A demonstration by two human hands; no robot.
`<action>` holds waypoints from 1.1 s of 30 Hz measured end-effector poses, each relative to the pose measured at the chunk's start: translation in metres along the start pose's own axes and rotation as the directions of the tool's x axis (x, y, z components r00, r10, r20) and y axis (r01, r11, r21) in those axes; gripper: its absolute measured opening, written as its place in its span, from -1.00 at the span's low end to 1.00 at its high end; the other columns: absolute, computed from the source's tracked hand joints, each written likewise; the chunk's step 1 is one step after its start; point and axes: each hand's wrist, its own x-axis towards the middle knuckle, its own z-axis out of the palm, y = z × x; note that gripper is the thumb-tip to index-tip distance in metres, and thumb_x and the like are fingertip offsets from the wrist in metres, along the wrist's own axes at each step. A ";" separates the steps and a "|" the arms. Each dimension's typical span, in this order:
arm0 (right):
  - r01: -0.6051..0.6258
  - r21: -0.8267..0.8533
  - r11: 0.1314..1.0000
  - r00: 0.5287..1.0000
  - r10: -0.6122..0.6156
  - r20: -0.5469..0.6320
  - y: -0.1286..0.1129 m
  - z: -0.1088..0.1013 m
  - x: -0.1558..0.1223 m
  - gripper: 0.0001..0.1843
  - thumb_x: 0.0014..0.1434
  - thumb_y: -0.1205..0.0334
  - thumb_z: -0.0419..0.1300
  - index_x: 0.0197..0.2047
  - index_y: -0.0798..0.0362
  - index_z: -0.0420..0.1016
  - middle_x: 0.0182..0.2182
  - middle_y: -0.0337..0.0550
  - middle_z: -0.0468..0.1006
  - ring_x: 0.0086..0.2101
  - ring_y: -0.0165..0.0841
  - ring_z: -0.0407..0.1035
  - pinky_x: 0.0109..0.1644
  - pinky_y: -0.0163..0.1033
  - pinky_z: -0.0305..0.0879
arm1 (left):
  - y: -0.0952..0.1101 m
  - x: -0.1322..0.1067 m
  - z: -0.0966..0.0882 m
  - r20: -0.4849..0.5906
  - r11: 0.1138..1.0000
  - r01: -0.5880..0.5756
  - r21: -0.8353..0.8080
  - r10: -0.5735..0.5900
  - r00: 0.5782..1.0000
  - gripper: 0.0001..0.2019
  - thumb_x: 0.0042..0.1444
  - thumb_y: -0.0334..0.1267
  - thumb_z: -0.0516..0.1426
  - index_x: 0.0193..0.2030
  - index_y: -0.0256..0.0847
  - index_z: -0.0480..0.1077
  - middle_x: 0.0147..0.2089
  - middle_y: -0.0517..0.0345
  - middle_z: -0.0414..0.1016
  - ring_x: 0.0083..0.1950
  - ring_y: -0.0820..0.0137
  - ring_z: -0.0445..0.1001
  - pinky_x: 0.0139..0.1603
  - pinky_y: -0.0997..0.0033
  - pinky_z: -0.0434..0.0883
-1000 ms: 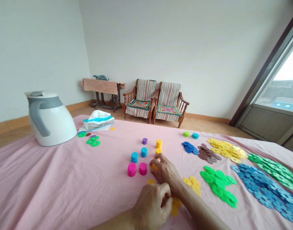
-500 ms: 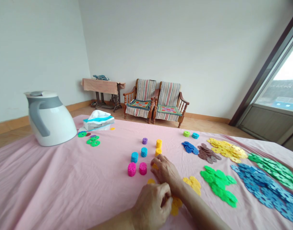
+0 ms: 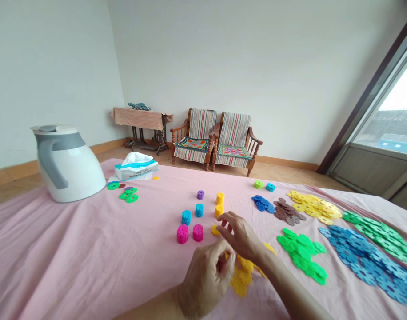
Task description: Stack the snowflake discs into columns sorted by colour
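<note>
My left hand (image 3: 206, 278) is closed in a pinch low in the middle, with a bit of a yellow flower-shaped disc (image 3: 226, 255) showing at its fingertips. Beyond it, my right hand (image 3: 240, 234) hovers with fingers apart and nothing visible in them. Just left of its fingertips lies a low yellow disc stack (image 3: 215, 230); two taller yellow stacks (image 3: 219, 210) stand behind. Loose yellow discs (image 3: 241, 280) lie partly hidden under my right forearm. Pink stacks (image 3: 182, 234), blue stacks (image 3: 186, 217) and a purple stack (image 3: 200, 194) stand to the left.
Piles of green discs (image 3: 301, 253), blue discs (image 3: 370, 262), brown discs (image 3: 286, 212) and yellow discs (image 3: 313, 206) spread over the pink cloth (image 3: 123, 258) on the right. A white jug (image 3: 77, 171) and a tissue box (image 3: 137, 168) stand at the left.
My right hand has drawn back to the right and lifted off the low yellow stack, which now shows. The yellow disc seen beyond my left hand no longer shows there.
</note>
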 end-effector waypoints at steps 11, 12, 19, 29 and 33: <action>0.038 0.109 0.993 0.917 -0.078 0.392 -0.016 -0.034 -0.018 -0.69 -0.14 0.42 0.19 -0.24 0.06 0.41 -0.31 -0.23 0.45 -0.37 -0.45 0.32 -0.31 -0.37 0.23 | -0.009 0.007 -0.006 -0.209 0.958 0.042 -0.285 -0.105 0.972 -0.88 0.22 -0.26 -0.03 -0.28 -0.22 0.26 -0.51 0.28 0.29 -0.57 0.55 0.31 -0.54 0.63 0.27; 0.072 0.101 0.992 0.906 -0.107 0.409 -0.018 -0.035 -0.020 -0.65 -0.16 0.47 0.17 -0.23 0.04 0.41 -0.28 -0.22 0.44 -0.34 -0.44 0.32 -0.27 -0.35 0.24 | -0.009 0.007 -0.006 -0.205 0.957 0.050 -0.284 -0.112 0.972 -0.87 0.22 -0.26 -0.03 -0.29 -0.22 0.26 -0.51 0.27 0.29 -0.56 0.54 0.31 -0.54 0.63 0.27; 0.076 0.053 0.996 0.882 -0.092 0.461 -0.021 -0.040 -0.034 -0.54 -0.19 0.57 0.07 -0.20 0.01 0.43 -0.23 -0.19 0.40 -0.30 -0.42 0.32 -0.24 -0.35 0.22 | -0.008 0.007 -0.007 -0.224 0.963 0.101 -0.250 -0.159 0.962 -0.83 0.21 -0.21 -0.03 -0.30 -0.24 0.28 -0.56 0.29 0.24 -0.57 0.53 0.29 -0.55 0.62 0.26; -0.014 0.102 0.995 0.922 -0.027 0.386 -0.016 -0.033 -0.034 -0.77 -0.12 0.48 0.11 -0.32 0.07 0.34 -0.38 -0.26 0.40 -0.41 -0.47 0.23 -0.34 -0.37 0.15 | -0.012 0.006 -0.005 -0.156 0.974 0.100 -0.203 -0.133 0.979 -0.86 0.20 -0.25 -0.01 -0.31 -0.24 0.28 -0.51 0.24 0.29 -0.54 0.52 0.30 -0.52 0.61 0.24; -0.114 0.348 0.931 0.978 0.044 0.202 -0.012 -0.030 -0.030 -0.87 0.00 0.47 0.03 -0.37 0.08 0.31 -0.51 -0.32 0.35 -0.49 -0.51 0.20 -0.42 -0.40 0.13 | -0.015 0.007 -0.001 -0.095 0.976 0.163 -0.145 -0.177 0.980 -0.83 0.19 -0.22 0.02 -0.13 -0.24 0.27 -0.50 0.24 0.30 -0.51 0.48 0.30 -0.50 0.57 0.26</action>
